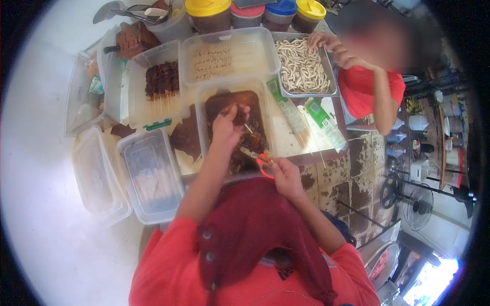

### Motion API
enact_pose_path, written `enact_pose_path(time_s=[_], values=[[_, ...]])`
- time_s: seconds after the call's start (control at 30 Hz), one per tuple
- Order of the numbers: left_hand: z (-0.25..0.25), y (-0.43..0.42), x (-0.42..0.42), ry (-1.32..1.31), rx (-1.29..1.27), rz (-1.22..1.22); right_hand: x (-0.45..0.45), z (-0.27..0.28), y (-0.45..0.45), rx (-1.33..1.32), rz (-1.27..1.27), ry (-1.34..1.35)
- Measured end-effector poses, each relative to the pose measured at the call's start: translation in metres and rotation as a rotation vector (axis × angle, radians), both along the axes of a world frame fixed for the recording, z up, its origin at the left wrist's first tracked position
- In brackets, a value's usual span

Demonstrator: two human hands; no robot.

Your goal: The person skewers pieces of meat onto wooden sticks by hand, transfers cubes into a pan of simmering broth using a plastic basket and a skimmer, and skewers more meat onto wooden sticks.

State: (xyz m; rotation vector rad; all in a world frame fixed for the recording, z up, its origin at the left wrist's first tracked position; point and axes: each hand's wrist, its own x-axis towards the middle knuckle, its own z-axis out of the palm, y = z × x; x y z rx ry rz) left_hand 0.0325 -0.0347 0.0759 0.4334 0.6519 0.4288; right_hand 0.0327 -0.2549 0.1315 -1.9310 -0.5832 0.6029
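Observation:
Over a clear tub (270, 102) of dark marinated meat (250, 102), my left hand (230, 122) is closed around a piece of dark meat on a stick. My right hand (287, 176) grips red-handled scissors (263, 166) at the tub's near right side, their blades pointing left over the meat. Something small and brown shows beside the handles, too small to name. Left of the tub, finished skewers of dark meat (162, 80) lie in a clear container (135, 102). Behind it, pale skewered pieces (212, 60) rest in another container (275, 56).
A metal tray (306, 94) holds pale curled strips, with a co-worker's hands (334, 48) at its edge. Green packs of sticks (324, 122) lie right of the tub. Clear containers (150, 178) stand at the left; lidded tubs (208, 13) line the back.

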Motion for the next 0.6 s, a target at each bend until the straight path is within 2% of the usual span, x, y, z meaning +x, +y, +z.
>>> enact_pose_path(time_s=[0.2,0.3,0.5,0.6], values=[[0.010,-0.005,-0.010,0.060,0.102,-0.094,-0.001,0.009,0.000,-0.030,0.019,-0.003],[0.019,-0.006,-0.019,-0.071,0.110,-0.099,0.001,-0.003,-0.002,-0.090,0.054,-0.013],[0.016,0.016,-0.040,0.069,0.320,-0.239,-0.001,0.001,-0.003,-0.043,0.077,0.046],[0.018,0.033,-0.041,0.132,0.303,-0.360,0.001,0.007,-0.002,-0.061,0.087,0.076]])
